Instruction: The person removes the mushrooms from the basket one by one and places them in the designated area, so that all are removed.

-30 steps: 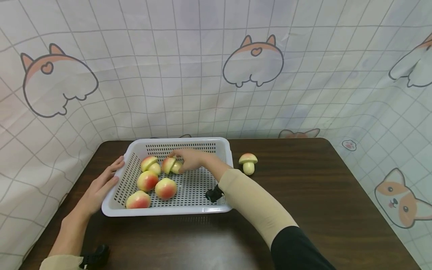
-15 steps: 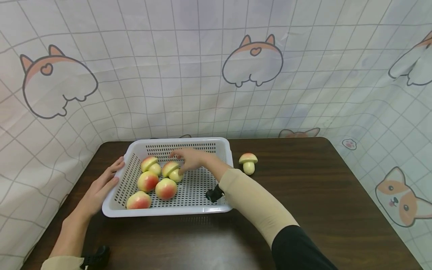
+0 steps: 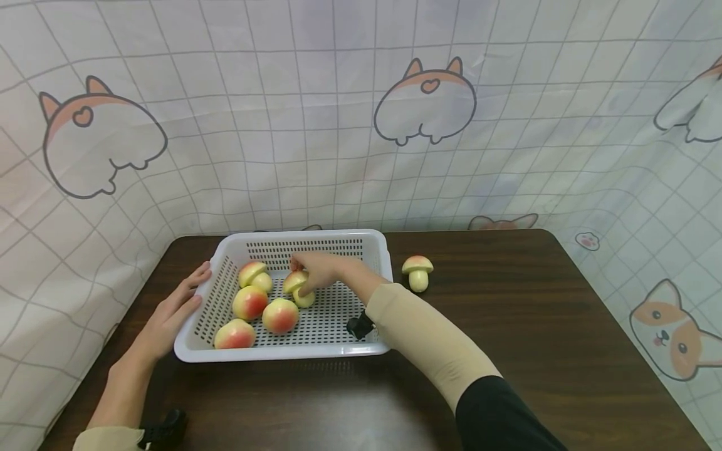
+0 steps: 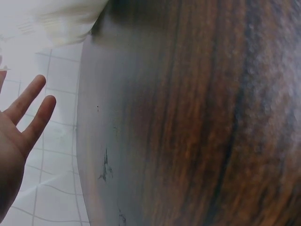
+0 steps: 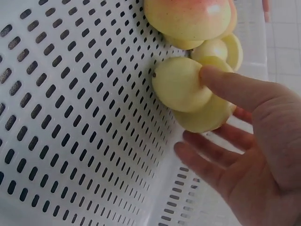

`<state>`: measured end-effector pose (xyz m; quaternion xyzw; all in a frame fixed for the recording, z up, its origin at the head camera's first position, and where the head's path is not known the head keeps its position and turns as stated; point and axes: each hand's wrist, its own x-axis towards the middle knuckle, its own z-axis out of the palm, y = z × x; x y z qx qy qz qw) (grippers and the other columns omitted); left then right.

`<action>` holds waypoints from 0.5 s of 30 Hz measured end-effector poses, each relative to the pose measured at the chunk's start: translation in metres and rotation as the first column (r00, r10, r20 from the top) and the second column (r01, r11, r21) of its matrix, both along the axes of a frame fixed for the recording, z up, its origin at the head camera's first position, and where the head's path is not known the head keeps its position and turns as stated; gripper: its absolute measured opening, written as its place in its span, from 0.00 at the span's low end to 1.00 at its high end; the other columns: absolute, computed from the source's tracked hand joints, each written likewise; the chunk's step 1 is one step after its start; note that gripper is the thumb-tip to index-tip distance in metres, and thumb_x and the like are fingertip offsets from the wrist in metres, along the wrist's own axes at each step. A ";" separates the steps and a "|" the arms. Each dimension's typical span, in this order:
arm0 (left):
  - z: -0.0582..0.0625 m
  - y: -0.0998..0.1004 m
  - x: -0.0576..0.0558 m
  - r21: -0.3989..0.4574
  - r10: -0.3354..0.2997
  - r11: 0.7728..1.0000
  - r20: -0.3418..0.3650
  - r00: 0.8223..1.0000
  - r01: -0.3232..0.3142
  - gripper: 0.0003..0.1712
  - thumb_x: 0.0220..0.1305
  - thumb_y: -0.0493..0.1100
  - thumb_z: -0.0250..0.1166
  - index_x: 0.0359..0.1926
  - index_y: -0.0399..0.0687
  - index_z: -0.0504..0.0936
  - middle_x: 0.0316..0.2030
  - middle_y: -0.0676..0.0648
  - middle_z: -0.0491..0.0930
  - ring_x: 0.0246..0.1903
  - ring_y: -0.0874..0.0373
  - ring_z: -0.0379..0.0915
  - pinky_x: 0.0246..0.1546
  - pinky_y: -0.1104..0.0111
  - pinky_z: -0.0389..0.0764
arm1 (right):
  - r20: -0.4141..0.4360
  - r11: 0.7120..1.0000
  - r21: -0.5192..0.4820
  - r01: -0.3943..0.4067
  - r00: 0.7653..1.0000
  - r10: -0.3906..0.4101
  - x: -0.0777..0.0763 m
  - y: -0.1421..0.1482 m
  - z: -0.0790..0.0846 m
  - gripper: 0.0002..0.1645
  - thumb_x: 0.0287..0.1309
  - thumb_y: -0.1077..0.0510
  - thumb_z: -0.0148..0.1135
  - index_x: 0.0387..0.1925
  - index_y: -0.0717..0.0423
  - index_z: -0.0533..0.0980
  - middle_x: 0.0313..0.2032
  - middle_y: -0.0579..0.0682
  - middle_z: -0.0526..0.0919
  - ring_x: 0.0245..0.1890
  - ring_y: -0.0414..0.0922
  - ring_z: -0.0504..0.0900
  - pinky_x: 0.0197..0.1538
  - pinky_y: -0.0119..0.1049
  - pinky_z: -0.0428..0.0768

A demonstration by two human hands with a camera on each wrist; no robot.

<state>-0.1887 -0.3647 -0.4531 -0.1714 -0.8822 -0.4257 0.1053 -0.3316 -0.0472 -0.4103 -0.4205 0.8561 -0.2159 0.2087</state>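
One mushroom [image 5: 189, 96] is pinched in right hand [image 3: 320, 268] — grasp step, seemingly — straight-fingered left hand [image 3: 171, 310] against basket [image 3: 282, 354] at its right; next likely needs a steady lift.

A screened-off tabletop booth is showing: a rippled, grid-lined sheet [image 3: 304, 156] is hanging around a wood-grain table [image 3: 507, 300] from nine through twelve to three o'clock, where a printed cartoon dog [image 3: 671, 335] is facing out; whether home or lab is remaining unclear.
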 end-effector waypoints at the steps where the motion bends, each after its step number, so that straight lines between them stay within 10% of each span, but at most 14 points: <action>1: 0.000 0.000 0.000 0.001 0.000 1.000 0.000 1.000 0.000 0.30 0.79 0.40 0.49 0.78 0.46 0.62 0.80 0.43 0.52 0.64 0.81 0.56 0.43 0.78 0.77 | -0.004 1.000 0.008 0.007 1.000 -0.007 0.000 0.000 0.000 0.28 0.58 0.58 0.75 0.57 0.56 0.72 0.54 0.51 0.78 0.51 0.42 0.77 0.54 0.31 0.74; 15: 0.000 0.001 0.001 -0.005 0.006 1.000 -0.014 1.000 -0.006 0.29 0.79 0.38 0.50 0.77 0.43 0.63 0.79 0.41 0.53 0.60 0.81 0.59 0.40 0.77 0.78 | -0.003 0.995 0.095 -0.042 0.999 0.043 0.004 0.000 0.002 0.31 0.65 0.55 0.70 0.68 0.44 0.73 0.62 0.47 0.76 0.59 0.43 0.73 0.60 0.37 0.72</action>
